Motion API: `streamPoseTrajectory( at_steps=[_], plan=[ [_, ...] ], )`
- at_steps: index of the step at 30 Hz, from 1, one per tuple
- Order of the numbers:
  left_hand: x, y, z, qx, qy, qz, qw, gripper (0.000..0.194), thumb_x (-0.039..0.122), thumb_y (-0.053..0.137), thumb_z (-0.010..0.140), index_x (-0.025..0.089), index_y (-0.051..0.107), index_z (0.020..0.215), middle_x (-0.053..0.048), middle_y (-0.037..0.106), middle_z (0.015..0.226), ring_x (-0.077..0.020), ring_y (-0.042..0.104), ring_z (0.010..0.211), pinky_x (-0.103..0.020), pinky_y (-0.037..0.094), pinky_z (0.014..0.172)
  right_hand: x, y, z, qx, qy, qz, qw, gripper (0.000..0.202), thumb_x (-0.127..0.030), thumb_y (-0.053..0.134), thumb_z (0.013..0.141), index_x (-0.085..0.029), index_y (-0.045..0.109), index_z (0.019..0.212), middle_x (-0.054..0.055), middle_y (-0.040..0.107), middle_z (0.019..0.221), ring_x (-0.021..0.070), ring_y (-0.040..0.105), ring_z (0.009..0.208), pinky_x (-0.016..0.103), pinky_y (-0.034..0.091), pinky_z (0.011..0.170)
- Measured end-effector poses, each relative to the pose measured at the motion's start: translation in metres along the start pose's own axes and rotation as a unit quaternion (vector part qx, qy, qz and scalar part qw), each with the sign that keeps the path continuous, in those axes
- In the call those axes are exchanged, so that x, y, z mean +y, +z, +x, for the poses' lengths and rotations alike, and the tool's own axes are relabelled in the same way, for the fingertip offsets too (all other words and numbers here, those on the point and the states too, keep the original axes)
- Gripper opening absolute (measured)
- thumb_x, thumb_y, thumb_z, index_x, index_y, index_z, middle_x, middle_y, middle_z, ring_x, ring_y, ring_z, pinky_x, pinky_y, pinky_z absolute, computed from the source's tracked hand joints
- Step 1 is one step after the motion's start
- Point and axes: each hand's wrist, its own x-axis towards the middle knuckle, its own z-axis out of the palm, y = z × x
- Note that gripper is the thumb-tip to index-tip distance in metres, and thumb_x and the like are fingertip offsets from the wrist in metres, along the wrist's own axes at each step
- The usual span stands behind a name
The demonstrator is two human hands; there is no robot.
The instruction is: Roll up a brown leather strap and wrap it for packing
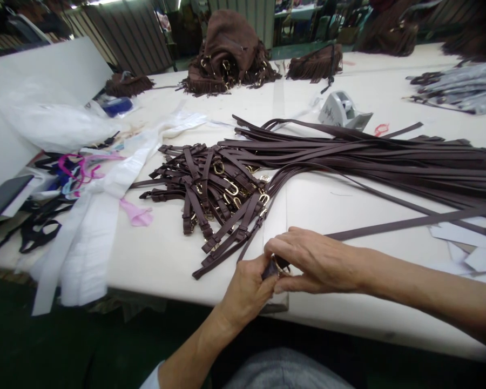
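We had a dark strap end (270, 269) clamped between the bent fingers of our left hand (247, 289) and the closed fingertips of our right hand (302, 262).

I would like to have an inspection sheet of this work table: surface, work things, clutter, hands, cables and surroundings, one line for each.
Surface: pale table, well covered at left and across the middle.
Work things: pile of short brown straps with gold-coloured metal parts; long brown straps stretching right.
Clutter: white strips, pink scrap and blue roll at left; paper scraps at right.
Hands: left hand and right hand hold a small dark piece near the front edge; its details are hidden.
Cables: nothing seen.
Surroundings: fringed brown bag at the far side.
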Motion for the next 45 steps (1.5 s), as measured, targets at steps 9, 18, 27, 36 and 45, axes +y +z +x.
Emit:
streamPoseTrajectory(
  at_steps=[9,18,27,36,45],
  plan=[
    [0.0,-0.002,0.003,0.0,-0.013,0.071,0.997,0.025,0.039,0.055,0.082,0.016,0.055,0.072,0.003,0.053,0.057,-0.0109,0.047,0.054,-0.021,0.033,0.052,0.002,0.005,-0.004,0.015,0.038,-0.061,0.997,0.034,-0.048,0.053,0.083,-0.015,0.052,0.091,0.005,0.059,0.076,0.0187,0.052,0.067,0.03,0.036,0.063],
    [-0.002,-0.009,0.002,-0.058,-0.001,0.067,0.996,0.028,0.039,0.057,0.082,0.017,0.05,0.066,0.004,0.051,0.056,-0.0096,0.045,0.053,-0.02,0.031,0.052,0.008,0.007,-0.01,-0.006,-0.001,-0.137,0.991,0.012,-0.015,0.045,0.084,-0.013,0.056,0.091,0.006,0.058,0.071,0.0176,0.052,0.065,0.028,0.034,0.062],
    [-0.013,-0.018,0.004,-0.118,0.063,0.037,0.99,0.028,0.038,0.062,0.08,0.015,0.05,0.068,0.008,0.037,0.059,-0.0065,0.035,0.055,-0.019,0.026,0.053,0.01,-0.009,-0.012,-0.08,-0.003,-0.064,0.995,0.021,-0.02,0.039,0.093,-0.015,0.052,0.078,0.003,0.055,0.067,0.0132,0.047,0.058,0.026,0.03,0.056],
    [-0.002,-0.009,0.007,-0.101,0.036,0.019,0.994,0.024,0.035,0.069,0.073,0.016,0.06,0.084,0.005,0.055,0.068,-0.0105,0.047,0.063,-0.02,0.034,0.059,-0.012,-0.016,0.0,-0.129,0.024,-0.052,0.99,0.013,-0.017,0.044,0.088,-0.014,0.055,0.082,0.003,0.057,0.061,0.0111,0.044,0.049,0.024,0.023,0.049],
    [-0.005,-0.02,-0.003,-0.063,-0.014,0.114,0.991,0.035,0.049,0.062,0.075,0.016,0.055,0.065,0.003,0.051,0.061,-0.0109,0.044,0.059,-0.021,0.031,0.054,-0.013,-0.016,0.0,-0.084,0.07,-0.003,0.994,0.027,-0.027,0.037,0.093,-0.017,0.048,0.071,-0.002,0.049,0.054,0.0074,0.035,0.044,0.023,0.021,0.046]
  ],
)
